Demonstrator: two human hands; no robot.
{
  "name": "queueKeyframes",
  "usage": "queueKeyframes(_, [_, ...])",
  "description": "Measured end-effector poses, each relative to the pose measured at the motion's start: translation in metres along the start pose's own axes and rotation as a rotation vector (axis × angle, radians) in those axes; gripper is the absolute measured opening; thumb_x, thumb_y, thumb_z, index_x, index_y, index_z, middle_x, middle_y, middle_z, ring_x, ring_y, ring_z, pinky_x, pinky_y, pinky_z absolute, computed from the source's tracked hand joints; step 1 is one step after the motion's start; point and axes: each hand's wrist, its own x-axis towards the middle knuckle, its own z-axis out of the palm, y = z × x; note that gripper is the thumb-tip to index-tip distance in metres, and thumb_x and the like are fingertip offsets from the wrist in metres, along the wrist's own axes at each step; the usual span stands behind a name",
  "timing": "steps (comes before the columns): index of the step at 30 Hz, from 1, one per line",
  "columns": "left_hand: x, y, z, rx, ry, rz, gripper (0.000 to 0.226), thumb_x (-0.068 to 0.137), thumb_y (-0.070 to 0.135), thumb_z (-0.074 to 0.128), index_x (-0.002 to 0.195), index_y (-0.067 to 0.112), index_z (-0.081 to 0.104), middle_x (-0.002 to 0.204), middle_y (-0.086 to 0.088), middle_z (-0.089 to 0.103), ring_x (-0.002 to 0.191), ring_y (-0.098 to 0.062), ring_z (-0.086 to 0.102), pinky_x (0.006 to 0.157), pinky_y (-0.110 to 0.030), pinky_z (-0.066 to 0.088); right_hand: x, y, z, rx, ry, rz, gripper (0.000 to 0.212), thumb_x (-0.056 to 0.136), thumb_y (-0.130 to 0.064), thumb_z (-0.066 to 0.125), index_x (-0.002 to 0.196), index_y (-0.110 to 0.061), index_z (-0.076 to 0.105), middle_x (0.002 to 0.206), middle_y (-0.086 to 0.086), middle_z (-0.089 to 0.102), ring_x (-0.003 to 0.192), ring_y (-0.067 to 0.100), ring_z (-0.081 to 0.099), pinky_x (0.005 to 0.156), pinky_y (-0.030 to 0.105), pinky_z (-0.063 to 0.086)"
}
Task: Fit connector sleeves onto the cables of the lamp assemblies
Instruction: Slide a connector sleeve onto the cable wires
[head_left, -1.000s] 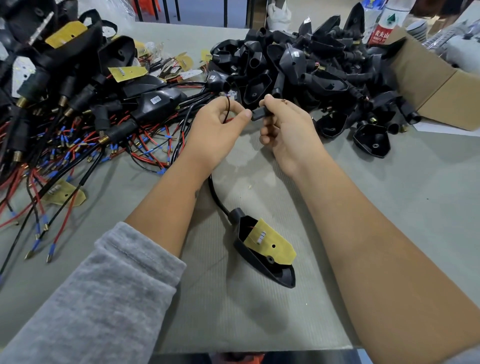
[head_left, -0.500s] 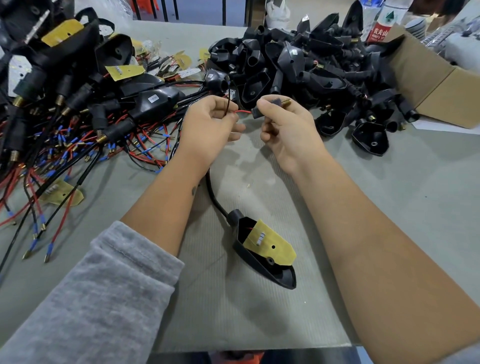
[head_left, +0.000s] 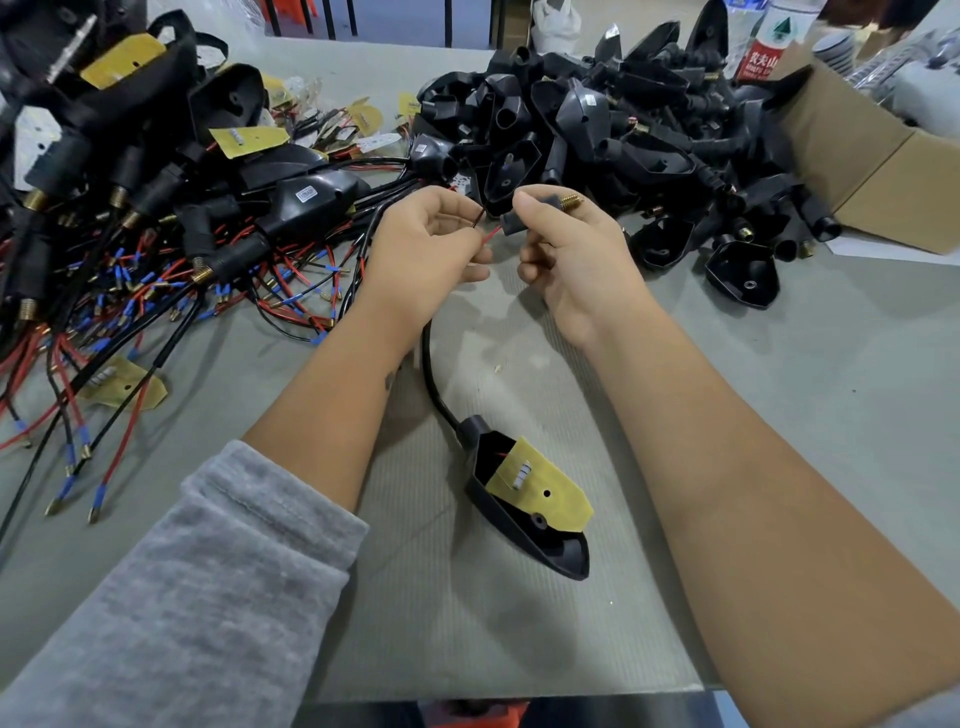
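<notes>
Nearest us, a black lamp housing (head_left: 524, 514) lies open side up on the grey table (head_left: 779, 405), a yellow circuit board (head_left: 540, 486) resting in it. Its black cable (head_left: 431, 364) curves away from the housing's neck up into our left hand (head_left: 421, 249), whose curled fingers pinch the thin red and black wires (head_left: 485, 231) at the cable's end. Just beside it, our right hand (head_left: 566, 249) grips a dark connector sleeve (head_left: 524, 215) with a brass threaded tip; the red wire reaches the sleeve's near mouth. To the left sprawls a tangle of wired assemblies (head_left: 156, 234) with blue-tipped leads. Beyond the hands sits a heap of empty black housings (head_left: 597, 119). At far right an open cardboard box (head_left: 883, 166) stands; we cannot tell what it holds.
</notes>
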Motion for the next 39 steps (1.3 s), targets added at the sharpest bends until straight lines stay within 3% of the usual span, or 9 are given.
queueKeyframes(7, [0.0027,-0.0042,-0.0019,0.011,-0.035,0.03,0.023,0.087,-0.006,0.057,0.087,0.017,0.061,0.082,-0.002,0.063,0.067,-0.006,0.063,0.062,-0.018,0.053,0.0004,-0.0001,0.0011,-0.042,-0.02,0.011,0.005,0.092,-0.015,0.064,0.088,-0.014,0.061,0.058,-0.004,0.052,0.052,0.01,0.045,0.047,0.021,0.036])
queueKeyframes(11, [0.0051,-0.0067,-0.0025,0.006,-0.026,0.025,0.031,0.082,-0.014,0.055,0.086,0.016,0.062,0.092,-0.009,0.061,0.077,-0.012,0.064,0.065,-0.017,0.054,0.0006,-0.0031,0.0025,0.052,-0.004,0.035,0.012,0.096,-0.019,0.057,0.086,-0.014,0.058,0.052,-0.007,0.055,0.049,0.011,0.043,0.045,0.022,0.035])
queueKeyframes(15, [0.0055,-0.0085,-0.0021,-0.049,-0.008,0.04,0.034,0.079,-0.016,0.064,0.092,0.015,0.062,0.099,-0.012,0.06,0.09,-0.017,0.064,0.074,-0.023,0.057,0.0014,-0.0054,0.0032,0.173,-0.021,0.108,0.023,0.1,-0.022,0.044,0.102,-0.005,0.06,0.059,-0.001,0.048,0.049,0.013,0.042,0.046,0.023,0.036])
queueKeyframes(18, [0.0069,-0.0092,-0.0035,-0.108,-0.004,0.028,0.035,0.081,-0.016,0.062,0.101,0.013,0.059,0.102,-0.011,0.061,0.094,-0.022,0.065,0.079,-0.027,0.058,0.0001,-0.0034,0.0036,0.03,-0.052,0.089,0.03,0.101,-0.024,0.047,0.113,0.0,0.063,0.063,0.0,0.046,0.051,0.012,0.043,0.048,0.023,0.037])
queueKeyframes(21, [0.0079,-0.0098,-0.0044,-0.119,0.007,0.008,0.036,0.083,-0.016,0.061,0.108,0.01,0.058,0.101,-0.011,0.061,0.092,-0.021,0.066,0.078,-0.026,0.058,-0.0013,-0.0025,0.006,-0.046,-0.052,0.048,0.03,0.101,-0.025,0.051,0.11,-0.001,0.065,0.065,-0.002,0.052,0.053,0.012,0.044,0.051,0.023,0.04])
queueKeyframes(26, [0.0075,-0.0107,-0.003,-0.136,-0.017,-0.005,0.038,0.082,-0.014,0.064,0.113,0.008,0.058,0.093,-0.009,0.069,0.079,-0.011,0.07,0.072,-0.022,0.056,-0.0022,-0.0038,0.0059,0.037,-0.005,0.076,0.038,0.106,-0.027,0.037,0.116,0.0,0.062,0.072,0.005,0.059,0.056,0.012,0.049,0.053,0.023,0.045])
queueKeyframes(30, [0.0074,-0.0088,-0.0023,-0.065,-0.062,-0.035,0.03,0.09,-0.007,0.052,0.103,0.019,0.06,0.092,-0.003,0.071,0.076,-0.01,0.068,0.067,-0.021,0.055,-0.0025,-0.0028,0.0047,-0.019,-0.029,0.064,0.032,0.105,-0.02,0.039,0.119,-0.002,0.062,0.072,0.007,0.059,0.057,0.014,0.051,0.056,0.024,0.048])
queueKeyframes(34, [0.0081,-0.0077,-0.0019,-0.015,-0.044,-0.036,0.022,0.093,-0.002,0.053,0.105,0.015,0.061,0.089,-0.003,0.066,0.07,-0.009,0.062,0.069,-0.02,0.056,-0.002,-0.0016,0.0043,-0.049,-0.047,0.034,0.023,0.103,-0.011,0.042,0.117,-0.007,0.06,0.074,0.007,0.061,0.057,0.014,0.053,0.057,0.024,0.049])
queueKeyframes(39, [0.0066,-0.0075,-0.0043,-0.093,0.006,-0.042,0.02,0.092,-0.004,0.058,0.109,0.007,0.059,0.087,-0.006,0.064,0.068,-0.008,0.063,0.07,-0.018,0.056,-0.001,-0.0013,0.0036,-0.011,-0.072,0.041,0.034,0.107,-0.025,0.036,0.11,-0.006,0.064,0.075,0.007,0.063,0.057,0.013,0.055,0.057,0.025,0.05])
